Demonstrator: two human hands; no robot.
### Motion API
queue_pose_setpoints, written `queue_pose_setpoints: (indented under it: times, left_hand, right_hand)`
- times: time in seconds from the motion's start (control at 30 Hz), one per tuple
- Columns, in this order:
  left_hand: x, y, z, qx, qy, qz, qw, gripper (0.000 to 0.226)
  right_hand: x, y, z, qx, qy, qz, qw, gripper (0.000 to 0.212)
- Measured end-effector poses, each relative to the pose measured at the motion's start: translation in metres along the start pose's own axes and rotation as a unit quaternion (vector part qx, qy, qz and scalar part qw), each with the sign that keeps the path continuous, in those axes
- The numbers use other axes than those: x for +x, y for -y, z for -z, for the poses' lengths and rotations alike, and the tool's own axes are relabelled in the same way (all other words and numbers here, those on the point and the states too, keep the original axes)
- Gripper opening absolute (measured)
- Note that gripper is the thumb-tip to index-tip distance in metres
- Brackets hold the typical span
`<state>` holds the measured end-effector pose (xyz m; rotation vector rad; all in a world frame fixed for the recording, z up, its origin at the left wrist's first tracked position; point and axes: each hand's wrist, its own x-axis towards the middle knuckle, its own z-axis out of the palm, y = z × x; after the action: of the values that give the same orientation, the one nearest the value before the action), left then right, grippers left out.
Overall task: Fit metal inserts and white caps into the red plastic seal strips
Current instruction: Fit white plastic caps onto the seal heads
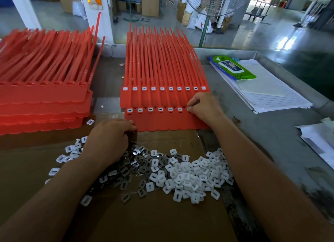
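Note:
Two sheets of joined red seal strips lie stacked in front of me, the front one lower. White caps sit in all sockets of the back sheet and in several sockets of the front one. My right hand pinches a white cap at a socket near the right end of the front row. My left hand rests with curled fingers on the front sheet's lower left edge; whether it holds anything is hidden. A heap of white caps and dark metal inserts lies on cardboard.
A taller stack of red strips with empty sockets stands at the left. At the right lie a green wipes pack, lined papers and more paper on the grey metal table. A fan stands behind.

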<state>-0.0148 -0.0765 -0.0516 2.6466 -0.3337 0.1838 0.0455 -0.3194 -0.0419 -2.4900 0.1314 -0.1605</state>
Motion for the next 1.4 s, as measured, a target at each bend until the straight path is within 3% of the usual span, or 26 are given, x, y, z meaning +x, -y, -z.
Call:
queue_pose_setpoints:
  times: [0.73, 0.9, 1.4]
  left_hand:
    - [0.0, 0.001, 0.001, -0.004, -0.002, -0.01, 1.0, 0.042]
    - [0.001, 0.001, 0.0, -0.003, -0.004, -0.013, 1.0, 0.041]
    - [0.0, 0.003, -0.001, 0.007, 0.003, -0.012, 1.0, 0.042]
  right_hand:
    - [0.0, -0.001, -0.004, -0.034, -0.025, -0.007, 0.999, 0.027]
    - [0.0, -0.002, -0.005, -0.037, -0.024, 0.004, 0.999, 0.018]
    - [-0.035, 0.001, 0.02, 0.027, 0.048, 0.087, 0.995, 0.026]
